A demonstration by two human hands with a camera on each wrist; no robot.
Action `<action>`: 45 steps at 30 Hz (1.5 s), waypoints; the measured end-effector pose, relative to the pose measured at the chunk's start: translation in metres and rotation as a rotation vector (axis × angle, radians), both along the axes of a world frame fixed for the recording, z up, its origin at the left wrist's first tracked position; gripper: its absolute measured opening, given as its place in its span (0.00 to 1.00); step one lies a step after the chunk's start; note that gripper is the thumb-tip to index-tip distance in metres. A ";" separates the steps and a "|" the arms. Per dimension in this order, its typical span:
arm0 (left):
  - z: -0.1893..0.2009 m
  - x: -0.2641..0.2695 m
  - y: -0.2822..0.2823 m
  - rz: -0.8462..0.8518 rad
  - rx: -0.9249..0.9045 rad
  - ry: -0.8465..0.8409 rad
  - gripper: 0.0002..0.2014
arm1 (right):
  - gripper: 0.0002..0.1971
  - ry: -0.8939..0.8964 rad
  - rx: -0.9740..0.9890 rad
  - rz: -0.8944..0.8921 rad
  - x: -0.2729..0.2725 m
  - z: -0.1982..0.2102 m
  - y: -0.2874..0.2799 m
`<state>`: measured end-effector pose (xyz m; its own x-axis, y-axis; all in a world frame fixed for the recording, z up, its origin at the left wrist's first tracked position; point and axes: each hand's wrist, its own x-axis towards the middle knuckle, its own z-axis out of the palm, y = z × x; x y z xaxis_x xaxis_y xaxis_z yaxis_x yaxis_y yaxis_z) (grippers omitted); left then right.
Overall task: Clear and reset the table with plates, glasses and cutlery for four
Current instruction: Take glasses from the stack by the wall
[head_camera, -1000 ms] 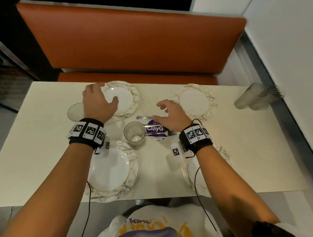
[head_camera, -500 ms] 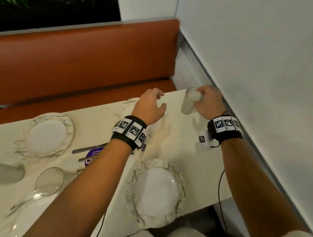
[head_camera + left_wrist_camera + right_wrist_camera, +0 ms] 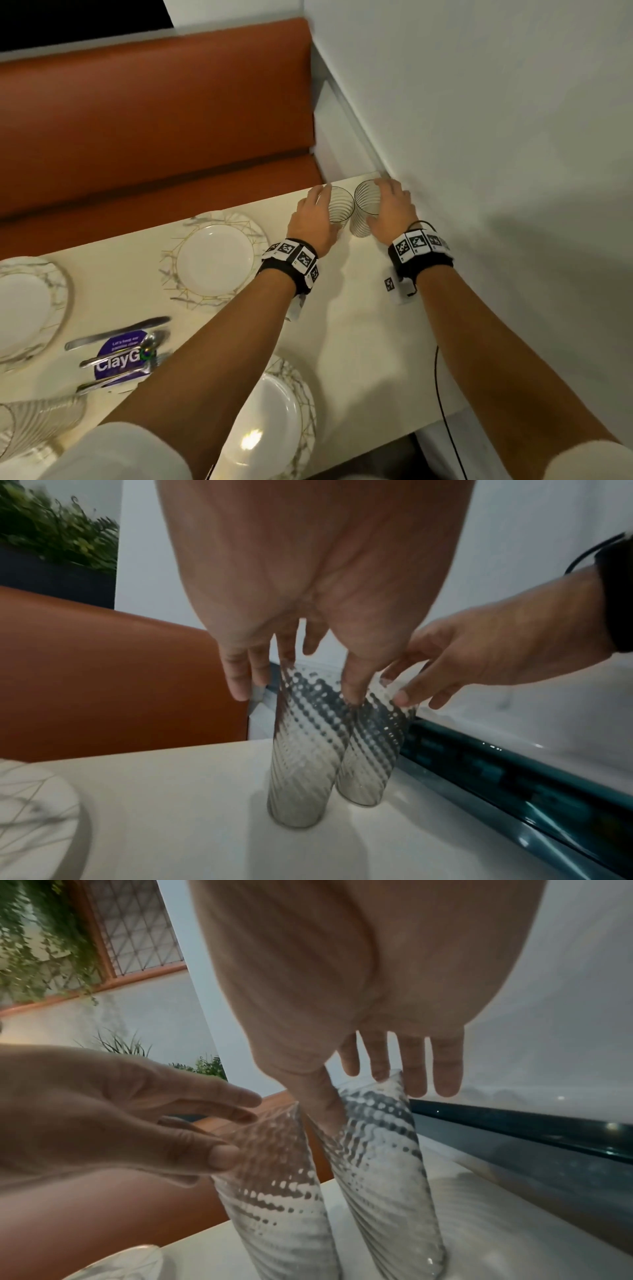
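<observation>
Two tall ribbed glasses stand upright side by side at the table's far right corner, close to the wall. My left hand (image 3: 314, 215) grips the left glass (image 3: 340, 208) near its rim, with the thumb (image 3: 352, 688) on the side facing the other glass. My right hand (image 3: 388, 205) grips the right glass (image 3: 365, 213), its thumb (image 3: 318, 1104) between the two glasses and its fingers (image 3: 416, 1069) over the far rim. Both glass bases rest on the table (image 3: 359, 325). The wrist views show both the left glass (image 3: 304, 753) and the right glass (image 3: 387, 1177) empty.
White gold-lined plates sit at the far middle (image 3: 215, 260), the near edge (image 3: 270, 421) and the left (image 3: 24, 308). A knife (image 3: 116, 332) and other cutlery lie on a purple sticker (image 3: 120, 356). Another glass (image 3: 37, 421) is at lower left. The orange bench (image 3: 154, 120) runs behind and the wall (image 3: 479, 137) is on the right.
My view swung right to the table's corner. The right hand, which held one glass half a second ago, now has it standing beside a second glass, which my left hand has reached and gripped.
</observation>
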<state>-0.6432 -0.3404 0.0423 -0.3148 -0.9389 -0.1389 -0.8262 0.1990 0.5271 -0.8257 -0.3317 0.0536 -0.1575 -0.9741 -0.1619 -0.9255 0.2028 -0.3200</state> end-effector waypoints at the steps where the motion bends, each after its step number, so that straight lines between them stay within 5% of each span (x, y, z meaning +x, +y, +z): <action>1: -0.001 0.003 0.001 0.015 -0.003 0.055 0.45 | 0.40 -0.033 -0.023 -0.004 0.002 -0.001 0.002; 13: 0.031 0.133 0.081 0.365 -0.033 0.355 0.46 | 0.50 -0.235 -0.027 0.002 0.085 0.015 0.071; 23: 0.017 0.251 0.183 0.460 0.042 0.293 0.45 | 0.49 -0.252 0.130 0.099 0.171 0.002 0.159; 45: -0.003 0.250 0.214 0.502 0.063 0.277 0.49 | 0.51 -0.083 0.229 0.032 0.163 0.013 0.204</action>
<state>-0.3931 -0.1266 0.0392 0.1344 -0.9753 -0.1754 -0.6407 -0.2206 0.7354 -0.6631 -0.1278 0.0671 -0.1040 -0.9149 -0.3900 -0.9052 0.2496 -0.3441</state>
